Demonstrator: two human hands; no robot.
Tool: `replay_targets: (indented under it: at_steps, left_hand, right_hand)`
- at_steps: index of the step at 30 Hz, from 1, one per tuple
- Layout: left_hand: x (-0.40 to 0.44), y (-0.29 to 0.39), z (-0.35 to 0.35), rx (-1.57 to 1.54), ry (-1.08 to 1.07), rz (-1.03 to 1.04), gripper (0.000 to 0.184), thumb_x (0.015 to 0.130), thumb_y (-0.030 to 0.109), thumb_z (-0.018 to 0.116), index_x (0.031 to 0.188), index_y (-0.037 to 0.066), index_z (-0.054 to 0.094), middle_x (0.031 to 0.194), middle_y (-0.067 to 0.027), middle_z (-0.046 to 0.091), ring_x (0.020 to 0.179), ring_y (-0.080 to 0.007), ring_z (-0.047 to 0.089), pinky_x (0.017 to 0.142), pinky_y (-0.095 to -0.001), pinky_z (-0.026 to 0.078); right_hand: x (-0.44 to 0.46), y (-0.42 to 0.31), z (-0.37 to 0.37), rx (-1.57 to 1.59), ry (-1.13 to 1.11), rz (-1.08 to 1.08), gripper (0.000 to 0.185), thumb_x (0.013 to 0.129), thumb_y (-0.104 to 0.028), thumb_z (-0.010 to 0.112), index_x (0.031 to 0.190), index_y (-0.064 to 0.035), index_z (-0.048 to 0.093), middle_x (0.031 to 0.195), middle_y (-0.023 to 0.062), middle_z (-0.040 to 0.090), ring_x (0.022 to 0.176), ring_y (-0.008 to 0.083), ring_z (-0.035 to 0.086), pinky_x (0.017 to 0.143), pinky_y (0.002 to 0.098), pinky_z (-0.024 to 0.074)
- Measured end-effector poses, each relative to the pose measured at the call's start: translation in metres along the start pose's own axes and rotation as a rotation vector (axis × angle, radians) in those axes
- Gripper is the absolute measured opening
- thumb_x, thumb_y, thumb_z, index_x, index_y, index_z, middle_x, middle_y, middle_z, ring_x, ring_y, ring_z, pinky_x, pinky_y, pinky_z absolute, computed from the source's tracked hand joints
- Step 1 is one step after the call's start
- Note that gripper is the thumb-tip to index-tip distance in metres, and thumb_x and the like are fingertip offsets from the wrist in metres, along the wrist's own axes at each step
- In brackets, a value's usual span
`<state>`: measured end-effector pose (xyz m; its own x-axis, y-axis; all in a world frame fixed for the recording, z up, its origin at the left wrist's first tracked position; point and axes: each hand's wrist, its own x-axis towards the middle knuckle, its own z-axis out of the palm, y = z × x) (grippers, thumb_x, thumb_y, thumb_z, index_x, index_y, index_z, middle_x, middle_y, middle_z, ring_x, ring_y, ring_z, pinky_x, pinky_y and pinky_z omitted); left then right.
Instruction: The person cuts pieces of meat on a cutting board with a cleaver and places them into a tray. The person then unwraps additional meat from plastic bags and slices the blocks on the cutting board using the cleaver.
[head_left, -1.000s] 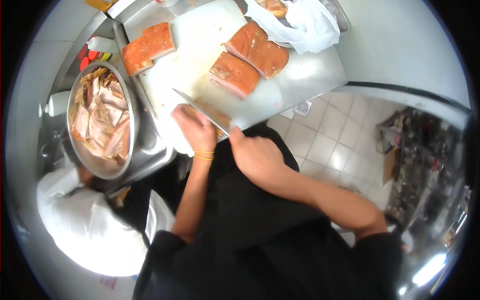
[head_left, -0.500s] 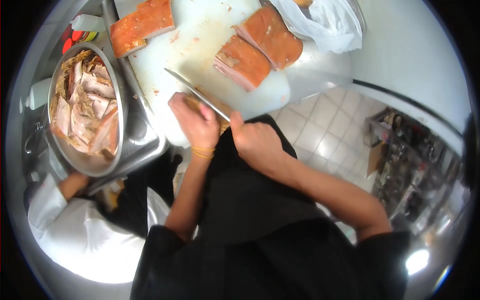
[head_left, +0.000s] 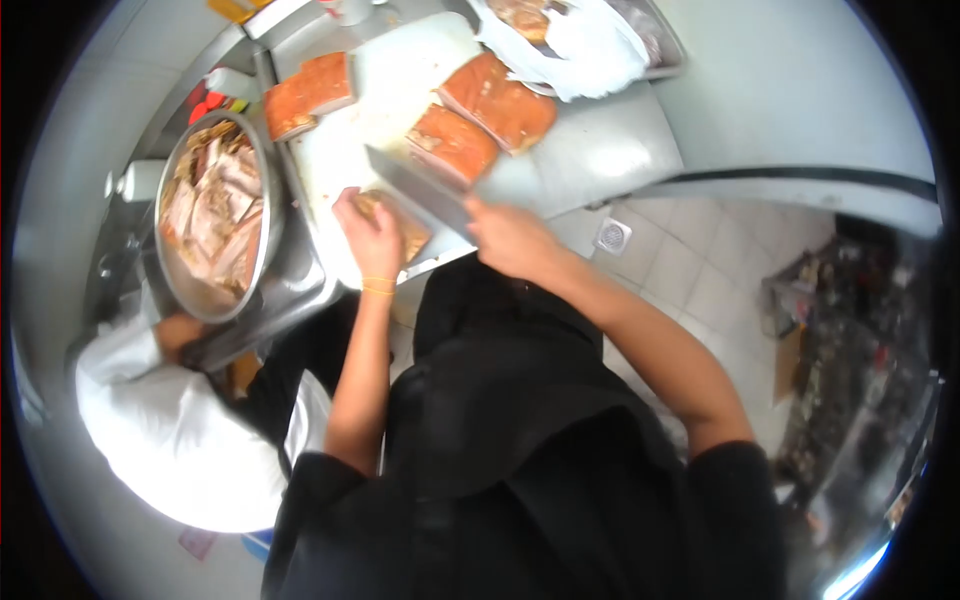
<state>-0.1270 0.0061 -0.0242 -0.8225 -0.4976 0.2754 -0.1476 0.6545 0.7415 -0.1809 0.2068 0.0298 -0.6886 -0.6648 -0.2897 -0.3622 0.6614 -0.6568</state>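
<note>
My right hand is wrapped round the handle of a broad-bladed kitchen knife, whose tip points up and left. Under my left hand, with a yellow band at its wrist, lies a brown piece of meat, partly hidden by the fingers curled over it. The blade is just right of this piece; whether it touches the meat I cannot tell. Beyond the knife, two slabs of roast pork with orange-brown skin rest on the white cutting board. More skin-on roast pork sits at the board's left.
An oval metal bowl of sliced meat stands left of the board. At the back right, a white plastic bag covers part of a tray. A person in a white garment is at lower left. Shelving stands at right.
The view has shifted, showing more of the counter's far end. The knife has swung clear of my left fingers to the right, its broad side now visible. Both hands keep their holds.
</note>
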Motion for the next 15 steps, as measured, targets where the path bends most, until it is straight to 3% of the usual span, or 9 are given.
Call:
replay_targets:
  at_steps: [1,4,6,8,10,12,14,15]
  left_hand:
    - [0.004,0.004,-0.006,0.061,-0.045,-0.014,0.041,0.079,0.005,0.052,0.118,-0.002,0.044,0.115,-0.0214,0.045,0.113,-0.0368,0.044,0.102,-0.0395,0.032]
    - [0.037,0.044,-0.029,0.188,-0.229,0.309,0.039,0.071,0.003,0.06,0.11,0.001,0.055,0.115,-0.0184,0.052,0.11,-0.0359,0.048,0.097,-0.0433,0.036]
    - [0.057,0.053,-0.02,0.249,-0.494,0.269,0.041,0.067,0.005,0.065,0.107,0.003,0.059,0.118,-0.0165,0.054,0.115,-0.033,0.048,0.099,-0.044,0.036]
    - [0.065,0.062,0.002,0.548,-0.681,0.242,0.043,0.065,0.009,0.069,0.106,0.004,0.06,0.113,-0.0174,0.059,0.11,-0.0337,0.054,0.094,-0.0432,0.042]
    - [0.075,0.059,0.023,0.565,-0.753,-0.128,0.038,0.063,0.011,0.069,0.099,0.002,0.06,0.103,-0.0204,0.062,0.098,-0.0371,0.06,0.087,-0.0418,0.048]
    - [0.081,0.056,0.027,0.576,-0.77,-0.086,0.039,0.063,0.013,0.069,0.099,0.0,0.06,0.095,-0.0214,0.065,0.091,-0.0366,0.063,0.081,-0.0424,0.05]
    - [0.081,0.04,0.028,0.509,-0.759,-0.078,0.032,0.062,0.011,0.068,0.092,0.002,0.063,0.093,-0.0195,0.066,0.091,-0.0349,0.063,0.08,-0.0413,0.05]
    - [0.084,0.039,0.025,0.53,-0.824,-0.032,0.027,0.062,0.012,0.069,0.088,0.003,0.066,0.091,-0.0195,0.066,0.088,-0.0346,0.064,0.077,-0.0409,0.051]
  right_hand:
    - [-0.006,0.006,-0.012,0.034,0.051,-0.001,0.018,0.083,-0.008,0.054,0.098,-0.0001,0.046,0.075,0.0246,0.061,0.075,0.0419,0.06,0.065,0.05,0.0461]
    - [-0.026,0.019,-0.051,0.128,0.162,0.04,0.017,0.088,-0.011,0.053,0.1,-0.001,0.046,0.071,0.0277,0.056,0.069,0.0476,0.053,0.062,0.0474,0.0439]
    - [-0.034,0.036,-0.062,0.173,0.359,-0.081,0.021,0.09,-0.015,0.053,0.103,0.0001,0.047,0.063,0.0209,0.055,0.056,0.0374,0.054,0.054,0.0394,0.0437]
    - [-0.045,0.046,-0.072,0.305,0.382,-0.022,0.028,0.092,-0.017,0.052,0.112,0.0018,0.047,0.061,0.0089,0.054,0.046,0.0186,0.05,0.045,0.0312,0.0399]
    - [-0.054,0.064,-0.07,0.381,0.429,-0.038,0.032,0.092,-0.014,0.051,0.119,0.0021,0.044,0.063,0.0007,0.05,0.045,0.0057,0.045,0.039,0.0242,0.0346]
    - [-0.063,0.088,-0.061,0.426,0.385,0.021,0.037,0.091,-0.011,0.051,0.125,0.0003,0.042,0.063,-0.0003,0.049,0.043,0.0067,0.044,0.038,0.0237,0.0346]
    - [-0.076,0.057,-0.076,0.652,0.239,0.176,0.037,0.091,-0.01,0.051,0.125,-0.0004,0.042,0.062,0.0002,0.048,0.043,0.0065,0.044,0.037,0.0231,0.0352]
    - [-0.075,0.062,-0.069,0.652,0.197,0.162,0.037,0.089,-0.009,0.051,0.123,0.0024,0.041,0.063,0.0043,0.049,0.04,0.0082,0.044,0.036,0.0251,0.0357]
